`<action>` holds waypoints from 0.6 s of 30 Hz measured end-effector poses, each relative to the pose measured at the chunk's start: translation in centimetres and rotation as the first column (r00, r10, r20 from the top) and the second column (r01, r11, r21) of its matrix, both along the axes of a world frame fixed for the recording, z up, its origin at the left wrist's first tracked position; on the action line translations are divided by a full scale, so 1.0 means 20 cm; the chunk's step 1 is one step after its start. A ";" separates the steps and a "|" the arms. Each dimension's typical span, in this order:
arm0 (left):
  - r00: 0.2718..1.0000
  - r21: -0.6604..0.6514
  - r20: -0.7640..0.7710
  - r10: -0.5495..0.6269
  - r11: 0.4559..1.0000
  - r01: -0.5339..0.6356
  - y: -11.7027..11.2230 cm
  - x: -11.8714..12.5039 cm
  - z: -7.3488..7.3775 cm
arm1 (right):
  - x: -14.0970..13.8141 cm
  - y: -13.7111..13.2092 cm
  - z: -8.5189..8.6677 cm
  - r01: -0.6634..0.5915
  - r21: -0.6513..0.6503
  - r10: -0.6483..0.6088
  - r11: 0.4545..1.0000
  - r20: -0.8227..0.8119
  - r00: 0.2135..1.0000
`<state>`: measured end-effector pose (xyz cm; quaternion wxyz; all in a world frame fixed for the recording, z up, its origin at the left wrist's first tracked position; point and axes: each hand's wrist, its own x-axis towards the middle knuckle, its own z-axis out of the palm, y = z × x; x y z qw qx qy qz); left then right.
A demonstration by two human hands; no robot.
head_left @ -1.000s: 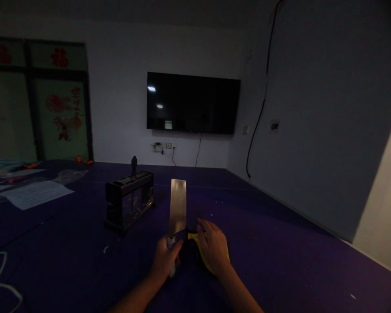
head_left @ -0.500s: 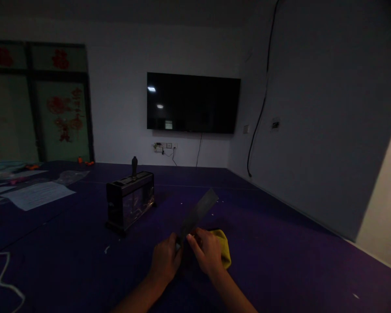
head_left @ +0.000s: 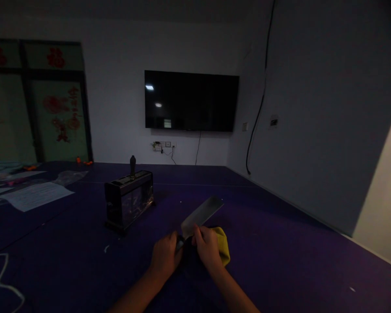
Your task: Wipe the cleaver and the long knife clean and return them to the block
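My left hand [head_left: 164, 256] is closed round the handle of a cleaver [head_left: 200, 214], whose wide steel blade points away to the upper right, low over the purple surface. My right hand [head_left: 207, 245] sits right beside it, fingers curled at the base of the blade and resting on a yellow cloth [head_left: 223, 250]. Just what the right fingers pinch is hard to see in the dim light. A dark knife block [head_left: 128, 200] with one black handle sticking up stands to the left, beyond my hands.
The purple surface [head_left: 280, 261] stretches to the walls. Papers and plastic wrap [head_left: 35, 193] lie at far left, a white cord [head_left: 3, 278] at the near left. A black television [head_left: 190, 101] hangs on the far wall.
The cleaver swung from upright, blade facing me, down to a slant toward the upper right. My right hand moved from flat on the yellow cloth to the base of the blade.
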<state>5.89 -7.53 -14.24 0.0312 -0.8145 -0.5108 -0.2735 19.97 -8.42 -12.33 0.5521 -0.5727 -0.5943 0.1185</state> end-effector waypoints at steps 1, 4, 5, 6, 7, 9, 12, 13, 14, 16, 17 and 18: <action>1.000 0.036 0.019 -0.011 0.999 0.010 0.00 0.00 0.00 | 0.02 0.01 0.00 0.003 0.002 -0.003 1.000 -0.035 0.999; 0.989 0.187 0.106 -0.101 0.979 0.079 -0.01 0.01 0.01 | 0.09 0.04 0.01 0.008 0.016 -0.005 1.000 -0.215 0.977; 0.977 0.246 0.136 -0.163 0.961 0.126 -0.02 0.01 0.01 | 0.12 0.05 0.02 0.002 0.014 0.002 1.000 -0.301 0.954; 0.957 0.305 0.161 -0.240 0.935 0.183 -0.02 0.00 0.02 | 0.15 0.07 0.02 -0.004 0.008 0.007 1.000 -0.399 0.917; 0.931 0.361 0.181 -0.318 0.902 0.237 -0.03 -0.01 0.02 | 0.18 0.08 0.03 -0.026 -0.003 0.021 1.000 -0.485 0.874; 0.875 0.450 0.219 -0.433 0.840 0.303 -0.05 -0.02 0.03 | 0.23 0.11 0.03 -0.051 -0.016 0.033 0.999 -0.571 0.821; 0.825 0.499 0.283 -0.488 0.810 0.308 -0.11 -0.03 0.04 | 0.25 0.13 0.02 -0.110 -0.048 0.053 0.993 -0.649 0.759; 0.819 0.498 0.296 -0.492 0.811 0.307 -0.13 -0.02 0.05 | 0.24 0.14 0.01 -0.138 -0.061 0.061 0.989 -0.677 0.733; 0.815 0.495 0.302 -0.495 0.812 0.310 -0.15 -0.01 0.06 | 0.23 0.14 0.00 -0.167 -0.072 0.068 0.983 -0.704 0.707; 0.801 0.487 0.309 -0.512 0.809 0.329 -0.18 0.02 0.08 | 0.20 0.13 -0.01 -0.231 -0.089 0.087 0.969 -0.748 0.657; 0.789 0.473 0.311 -0.530 0.806 0.355 -0.19 0.03 0.10 | 0.18 0.13 -0.01 -0.266 -0.093 0.101 0.960 -0.767 0.634; 0.773 0.450 0.311 -0.553 0.802 0.393 -0.19 0.05 0.12 | 0.16 0.12 -0.01 -0.303 -0.094 0.117 0.948 -0.783 0.611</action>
